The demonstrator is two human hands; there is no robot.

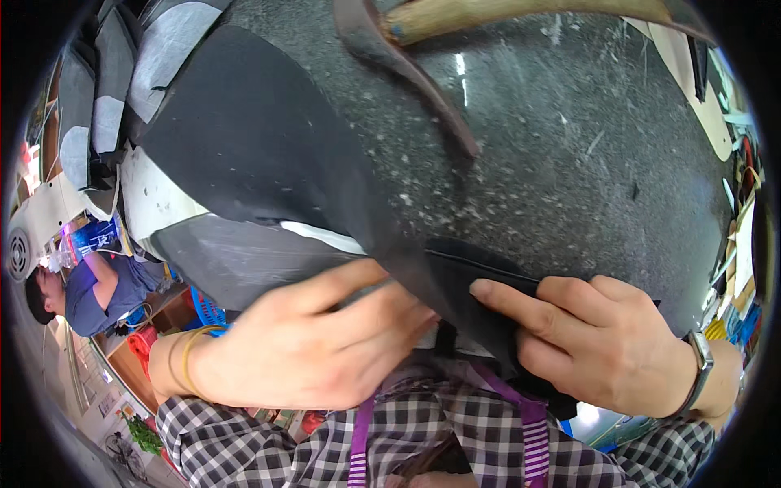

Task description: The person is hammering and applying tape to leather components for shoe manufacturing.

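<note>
A black fabric piece (244, 122) stretches from the upper left down to the table's near edge, twisting into a narrow band between my hands. Closed round that band is my left hand (317, 342), slightly blurred, its fingertips partly hidden behind the cloth. My right hand (602, 346) grips the folded end, with the index finger laid along it and the other fingers curled. Under the cloth, beside my left hand, lies a smooth dark grey panel (244, 256); a white strip (321, 236) shows between them.
A hammer-like tool with a wooden handle (504, 18) and curved metal head (407, 73) lies on the dark speckled tabletop (553, 179). Stacked grey-and-black pieces (114, 73) fill the far left. Pale flat pieces (683, 81) sit far right. Another person (106, 285) is at left.
</note>
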